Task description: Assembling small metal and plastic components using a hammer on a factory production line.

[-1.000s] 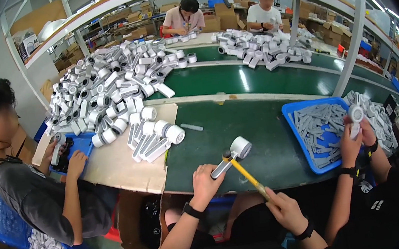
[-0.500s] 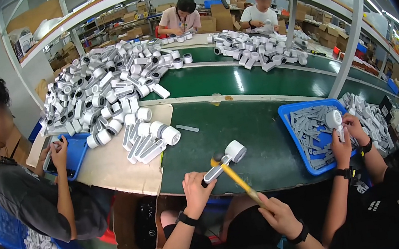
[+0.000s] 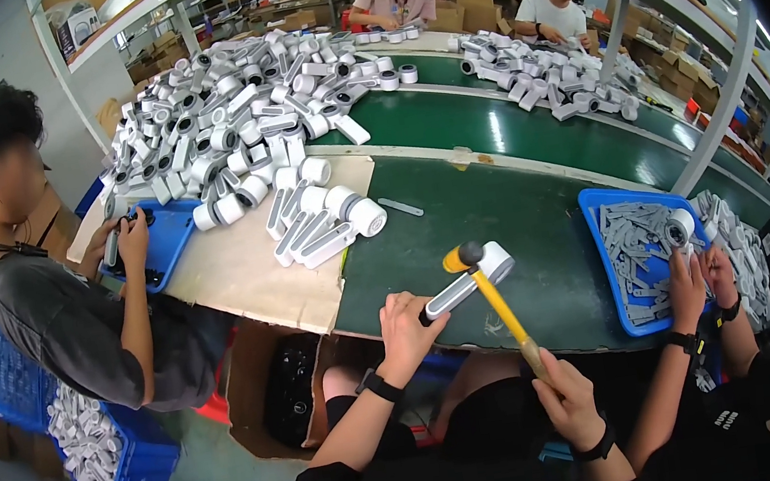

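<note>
My left hand (image 3: 407,333) is wrapped round the lower end of a white handheld fan (image 3: 455,295) with a grey strip along its handle. The fan points away to the right over the front of the green tabletop (image 3: 434,244). In my right hand (image 3: 569,399) is the yellow handle of a mallet (image 3: 503,310) with a yellow and black head. That mallet head overlaps the fan's round end in the picture; whether they touch, I cannot tell. Beyond my left hand, several similar fans (image 3: 327,246) lie in a row on a beige board (image 3: 245,283).
A large heap of fans (image 3: 223,116) covers the back left. One grey strip (image 3: 401,207) lies on the green top. At right, a co-worker's hands (image 3: 691,278) hold a fan over a blue tray (image 3: 606,260) of grey strips. Another co-worker works over a blue tray (image 3: 173,244) at left.
The mallet head has gone from over the fan's handle to over its round end. The fan looks rolled about its length. My view has shifted, so the scene sits further right and mostly higher.
</note>
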Action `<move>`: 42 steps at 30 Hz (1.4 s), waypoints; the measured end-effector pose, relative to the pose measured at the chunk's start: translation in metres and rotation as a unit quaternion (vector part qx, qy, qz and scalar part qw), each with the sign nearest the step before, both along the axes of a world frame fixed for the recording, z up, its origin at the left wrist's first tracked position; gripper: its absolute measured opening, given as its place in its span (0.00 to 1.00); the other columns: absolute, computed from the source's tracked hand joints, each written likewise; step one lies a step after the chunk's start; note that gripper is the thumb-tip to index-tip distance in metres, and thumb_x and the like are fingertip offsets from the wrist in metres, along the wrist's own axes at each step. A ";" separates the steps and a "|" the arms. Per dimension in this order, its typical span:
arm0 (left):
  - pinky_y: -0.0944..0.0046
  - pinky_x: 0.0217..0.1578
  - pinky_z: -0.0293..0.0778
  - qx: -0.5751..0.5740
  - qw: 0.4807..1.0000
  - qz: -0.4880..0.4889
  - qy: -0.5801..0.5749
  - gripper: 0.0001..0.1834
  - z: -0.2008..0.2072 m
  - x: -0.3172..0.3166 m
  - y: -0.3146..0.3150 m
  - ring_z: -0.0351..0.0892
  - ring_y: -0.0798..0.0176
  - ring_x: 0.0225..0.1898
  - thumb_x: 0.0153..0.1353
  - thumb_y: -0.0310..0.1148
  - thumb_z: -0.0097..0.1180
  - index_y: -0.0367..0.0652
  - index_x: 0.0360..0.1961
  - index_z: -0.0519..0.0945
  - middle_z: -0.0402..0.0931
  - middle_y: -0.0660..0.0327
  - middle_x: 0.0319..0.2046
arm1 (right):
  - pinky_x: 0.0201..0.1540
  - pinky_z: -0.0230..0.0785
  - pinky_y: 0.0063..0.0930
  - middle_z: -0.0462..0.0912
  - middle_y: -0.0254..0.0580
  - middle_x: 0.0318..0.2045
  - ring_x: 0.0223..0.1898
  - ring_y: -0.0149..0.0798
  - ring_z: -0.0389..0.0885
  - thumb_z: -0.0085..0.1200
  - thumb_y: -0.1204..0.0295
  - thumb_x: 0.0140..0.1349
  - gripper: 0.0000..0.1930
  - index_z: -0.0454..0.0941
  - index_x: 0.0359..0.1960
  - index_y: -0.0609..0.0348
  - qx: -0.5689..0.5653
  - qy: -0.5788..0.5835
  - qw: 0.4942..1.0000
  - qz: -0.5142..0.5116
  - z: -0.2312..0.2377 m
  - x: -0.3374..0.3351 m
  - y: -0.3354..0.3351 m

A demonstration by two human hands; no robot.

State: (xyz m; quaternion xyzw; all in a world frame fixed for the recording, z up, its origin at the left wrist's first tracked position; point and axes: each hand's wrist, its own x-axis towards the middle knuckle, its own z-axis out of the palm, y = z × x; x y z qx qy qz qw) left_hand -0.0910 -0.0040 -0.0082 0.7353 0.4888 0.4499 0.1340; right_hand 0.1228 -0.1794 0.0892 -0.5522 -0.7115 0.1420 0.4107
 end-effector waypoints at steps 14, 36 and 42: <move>0.57 0.43 0.66 0.002 1.000 0.020 0.024 0.16 -0.003 -0.001 -0.002 0.71 0.54 0.43 0.42 0.36 0.73 0.41 0.31 0.84 0.74 0.60 0.33 | 0.28 0.72 0.36 0.76 0.45 0.29 0.25 0.48 0.78 0.60 0.78 0.59 0.26 0.74 0.61 0.55 -0.071 -0.089 0.992 0.059 -0.005 0.003 0.005; 0.57 0.43 0.66 -0.010 1.000 0.011 0.022 0.14 0.002 0.000 -0.005 0.71 0.55 0.42 0.44 0.37 0.73 0.46 0.33 0.87 0.75 0.62 0.31 | 0.29 0.70 0.33 0.76 0.46 0.27 0.25 0.46 0.77 0.59 0.80 0.59 0.25 0.74 0.61 0.57 -0.067 -0.063 0.995 -0.036 -0.014 0.019 0.001; 0.58 0.43 0.66 0.007 1.000 0.015 0.020 0.14 0.004 0.001 -0.005 0.72 0.55 0.42 0.45 0.37 0.72 0.46 0.33 0.86 0.76 0.62 0.32 | 0.30 0.69 0.33 0.75 0.46 0.27 0.26 0.45 0.76 0.59 0.80 0.60 0.25 0.74 0.61 0.59 -0.059 -0.053 0.995 -0.064 -0.022 0.020 0.005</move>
